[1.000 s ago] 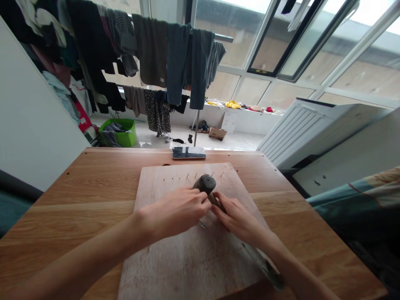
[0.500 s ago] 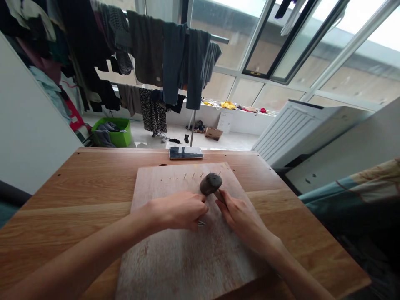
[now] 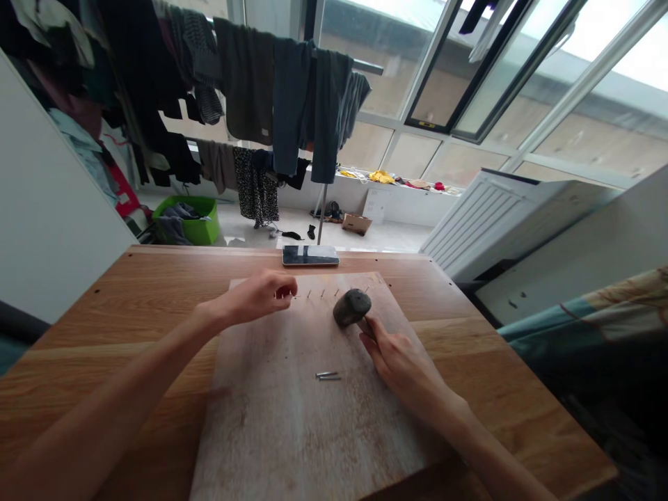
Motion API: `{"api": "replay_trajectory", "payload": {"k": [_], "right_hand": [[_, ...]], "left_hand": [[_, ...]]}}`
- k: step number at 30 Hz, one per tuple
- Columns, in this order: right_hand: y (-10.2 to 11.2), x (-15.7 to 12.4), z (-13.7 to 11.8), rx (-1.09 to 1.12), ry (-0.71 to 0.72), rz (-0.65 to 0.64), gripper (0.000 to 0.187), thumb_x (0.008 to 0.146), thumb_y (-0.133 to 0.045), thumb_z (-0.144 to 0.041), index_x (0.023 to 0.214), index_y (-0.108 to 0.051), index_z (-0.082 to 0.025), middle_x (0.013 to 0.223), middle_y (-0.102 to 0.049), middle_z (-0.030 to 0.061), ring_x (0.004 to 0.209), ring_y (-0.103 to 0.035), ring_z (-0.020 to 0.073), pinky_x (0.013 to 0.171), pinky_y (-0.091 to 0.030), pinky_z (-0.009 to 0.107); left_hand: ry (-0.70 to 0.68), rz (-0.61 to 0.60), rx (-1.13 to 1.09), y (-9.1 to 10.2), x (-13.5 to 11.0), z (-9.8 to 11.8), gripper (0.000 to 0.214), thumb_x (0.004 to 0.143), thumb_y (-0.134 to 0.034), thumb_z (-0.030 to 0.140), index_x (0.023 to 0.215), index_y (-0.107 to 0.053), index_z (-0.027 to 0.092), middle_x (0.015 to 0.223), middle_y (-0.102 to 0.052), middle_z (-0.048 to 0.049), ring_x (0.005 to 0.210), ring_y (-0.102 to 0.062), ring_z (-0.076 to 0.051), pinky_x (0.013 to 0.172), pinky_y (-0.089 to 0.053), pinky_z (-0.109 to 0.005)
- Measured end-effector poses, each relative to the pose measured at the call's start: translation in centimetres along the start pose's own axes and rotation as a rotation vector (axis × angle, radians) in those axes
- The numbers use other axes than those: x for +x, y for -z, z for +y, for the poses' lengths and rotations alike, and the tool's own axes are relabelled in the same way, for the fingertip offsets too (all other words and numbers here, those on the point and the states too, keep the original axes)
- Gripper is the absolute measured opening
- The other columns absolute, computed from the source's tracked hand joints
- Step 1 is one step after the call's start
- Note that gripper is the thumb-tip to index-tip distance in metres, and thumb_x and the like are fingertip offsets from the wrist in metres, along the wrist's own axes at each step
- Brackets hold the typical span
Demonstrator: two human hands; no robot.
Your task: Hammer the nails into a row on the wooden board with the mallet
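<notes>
In my right hand (image 3: 404,362) is a hammer (image 3: 353,307) with a thick dark head, its short handle partly hidden by my fingers. The head rests on or just above a pale, worn wooden board (image 3: 271,417). My left hand (image 3: 258,298) is at the board's far left, fingers pinched round what looks like a nail (image 3: 295,297), mostly hidden and close to a small dark hole. To its right, several thin nails stand upright in a row, one of them a nail (image 3: 322,293) near the middle. A few loose nails (image 3: 328,376) lie mid-board.
The board lies on a wooden table (image 3: 120,327). A phone (image 3: 310,255) sits at the table's far edge. Beyond are hanging clothes (image 3: 243,83), a green basket (image 3: 201,229), a small cardboard box (image 3: 356,223) and windows. A white ribbed panel (image 3: 474,216) stands at right.
My left hand has moved from beside the hammer head, over the loose nails, to the far left of the board, uncovering those nails. My right hand and the hammer have stayed put.
</notes>
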State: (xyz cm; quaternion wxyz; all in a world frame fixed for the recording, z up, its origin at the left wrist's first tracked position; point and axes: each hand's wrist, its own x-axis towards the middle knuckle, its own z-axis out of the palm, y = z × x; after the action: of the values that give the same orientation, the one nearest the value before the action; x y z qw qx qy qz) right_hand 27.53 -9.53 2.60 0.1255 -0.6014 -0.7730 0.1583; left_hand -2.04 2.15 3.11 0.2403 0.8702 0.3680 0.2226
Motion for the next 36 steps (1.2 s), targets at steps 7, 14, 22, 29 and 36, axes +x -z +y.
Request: {"api": "replay_trajectory", "payload": {"k": [7,14,22,29,36], "right_hand": [[0.1,0.0,-0.1,0.006,0.013,0.002,0.033,0.108,-0.035,-0.03,0.128,-0.056,-0.016,0.088,-0.077,0.01,0.082,-0.074,0.0275,0.066,-0.039,0.031],[0.0,0.0,-0.2,-0.009,-0.005,-0.003,0.035,0.108,-0.035,-0.032,0.129,-0.056,-0.014,0.089,-0.076,0.0115,0.083,-0.073,0.0287,0.067,-0.039,0.032],[1.3,-0.1,0.7,0.095,0.024,-0.092,0.042,0.106,-0.039,-0.042,0.132,-0.057,-0.014,0.103,-0.076,0.014,0.097,-0.071,0.0301,0.081,-0.047,0.036],[1.2,-1.2,0.9,0.196,-0.02,-0.096,0.039,0.106,-0.036,-0.045,0.12,-0.06,-0.018,0.085,-0.071,0.0064,0.08,-0.069,0.0251,0.074,-0.046,0.035],[1.6,0.5,-2.5,0.216,-0.033,-0.045,0.035,0.106,-0.038,-0.043,0.119,-0.061,-0.019,0.07,-0.065,0.001,0.063,-0.063,0.0203,0.06,-0.038,0.03]], "left_hand": [[-0.014,0.013,0.073,0.3,-0.3,-0.4,0.014,0.086,-0.06,0.014,0.086,-0.074,0.017,0.085,-0.07,-0.004,0.073,-0.063,-0.015,0.069,-0.045,-0.026],[-0.049,0.072,0.011,-1.5,0.0,-0.5,0.013,0.088,-0.058,0.015,0.089,-0.071,0.017,0.092,-0.068,-0.0047,0.079,-0.064,-0.016,0.074,-0.049,-0.028],[0.046,0.188,-0.204,-2.7,-0.3,-1.5,0.013,0.086,-0.062,0.02,0.095,-0.069,0.015,0.083,-0.068,-0.0018,0.067,-0.059,-0.011,0.066,-0.051,-0.024],[0.02,0.204,-0.214,-2.8,-0.4,-1.6,0.009,0.085,-0.063,0.018,0.082,-0.071,0.015,0.083,-0.064,-0.0018,0.069,-0.057,-0.011,0.067,-0.049,-0.023],[0.028,0.229,-0.204,-3.1,-0.3,-1.7,0.009,0.085,-0.064,0.018,0.081,-0.071,0.015,0.083,-0.064,-0.002,0.069,-0.058,-0.011,0.068,-0.049,-0.023]]}}
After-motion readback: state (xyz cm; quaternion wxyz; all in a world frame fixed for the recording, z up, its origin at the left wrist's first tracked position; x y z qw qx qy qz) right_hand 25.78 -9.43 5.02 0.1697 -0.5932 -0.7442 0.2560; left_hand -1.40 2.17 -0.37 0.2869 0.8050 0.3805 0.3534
